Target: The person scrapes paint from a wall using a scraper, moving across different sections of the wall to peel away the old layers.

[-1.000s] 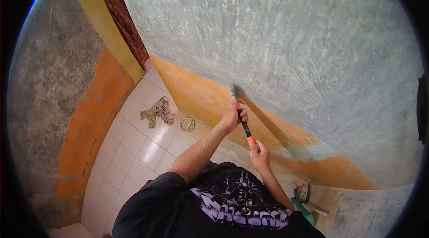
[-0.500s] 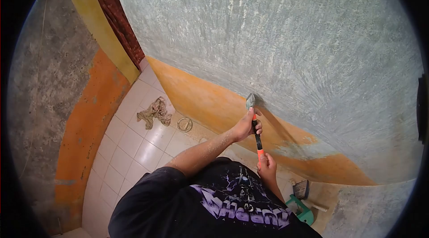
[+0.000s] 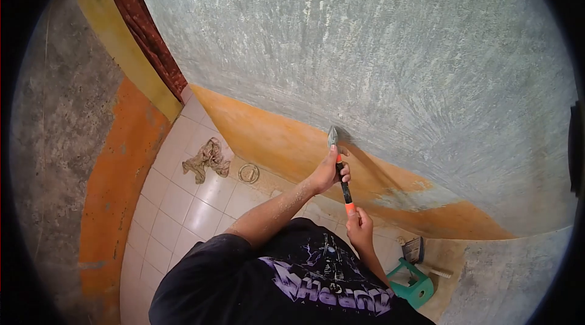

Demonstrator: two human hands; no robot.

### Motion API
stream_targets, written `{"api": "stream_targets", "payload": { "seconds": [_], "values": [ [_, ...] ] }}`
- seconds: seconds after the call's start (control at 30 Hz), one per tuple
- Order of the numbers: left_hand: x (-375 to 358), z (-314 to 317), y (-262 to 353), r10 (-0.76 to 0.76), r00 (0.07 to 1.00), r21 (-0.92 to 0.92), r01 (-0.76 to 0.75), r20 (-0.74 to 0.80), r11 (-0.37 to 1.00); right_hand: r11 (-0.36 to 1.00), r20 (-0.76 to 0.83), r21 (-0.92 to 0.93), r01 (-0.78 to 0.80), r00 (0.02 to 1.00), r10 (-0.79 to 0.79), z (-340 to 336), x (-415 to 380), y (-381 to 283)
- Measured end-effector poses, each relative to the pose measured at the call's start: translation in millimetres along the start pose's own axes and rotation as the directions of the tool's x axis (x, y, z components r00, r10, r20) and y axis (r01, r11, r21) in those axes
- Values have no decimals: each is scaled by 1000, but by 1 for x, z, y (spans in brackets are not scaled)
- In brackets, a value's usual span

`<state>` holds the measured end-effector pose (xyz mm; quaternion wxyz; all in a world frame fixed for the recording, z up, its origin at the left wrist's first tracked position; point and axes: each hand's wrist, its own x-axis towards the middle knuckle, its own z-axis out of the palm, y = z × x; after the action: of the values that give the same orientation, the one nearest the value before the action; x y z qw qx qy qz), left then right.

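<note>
Against grey-and-orange wall (image 3: 426,81), scraper (image 3: 339,166) blade-up, steeply upright, gripped by left hand (image 3: 329,171), right hand (image 3: 359,225).

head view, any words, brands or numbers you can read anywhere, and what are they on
Purple stylised lettering across the black t-shirt: seen upside down and too distorted to read.
Scraper, held by the left hand and the right hand: no readable marking on its orange and black handle.
Grey wall, floor tiles, rag, green stool: no text visible.
</note>
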<state>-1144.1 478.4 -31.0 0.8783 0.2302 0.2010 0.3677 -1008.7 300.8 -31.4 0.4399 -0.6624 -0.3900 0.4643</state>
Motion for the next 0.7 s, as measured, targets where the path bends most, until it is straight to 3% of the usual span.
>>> {"api": "stream_targets", "payload": {
  "seconds": [0.13, 0.17, 0.3, 0.43, 0.53, 0.57, 0.7],
  "values": [
    [-1, 5, -3, -5, 1000, 10, 5, 2, 1000, 988, 23, 128, -88, 996, 86, -6, -5, -8],
    [-2, 1, 2, 10, 1000, 15, -11, 8, 1000, 998, 28, 41, -48, 999, 46, -2, 2, -3],
    [-5, -10, 17, 18, 1000, 5, -18, 1, 1000, 1000, -7, 12, -12, 1000, 12, 19, 4, 0],
    [-4, 2, 5, -43, 998, 5, 43, 49, 999, 991, -21, 118, -69, 997, 72, 7, -7, -8],
    [-5, -24, 18, 36, 999, 14, -35, -18, 999, 993, -32, -83, 81, 996, -84, 28, 10, -1],
    [-7, -29, 23, 21, 999, 42, -23, 32, 999, 997, -53, -41, 60, 997, -62, 30, 10, 0],
    [-11, -20, 21, -31, 999, 26, 32, -26, 999, 990, -52, 117, -73, 995, 79, 31, -4, -9]
  ]
}}
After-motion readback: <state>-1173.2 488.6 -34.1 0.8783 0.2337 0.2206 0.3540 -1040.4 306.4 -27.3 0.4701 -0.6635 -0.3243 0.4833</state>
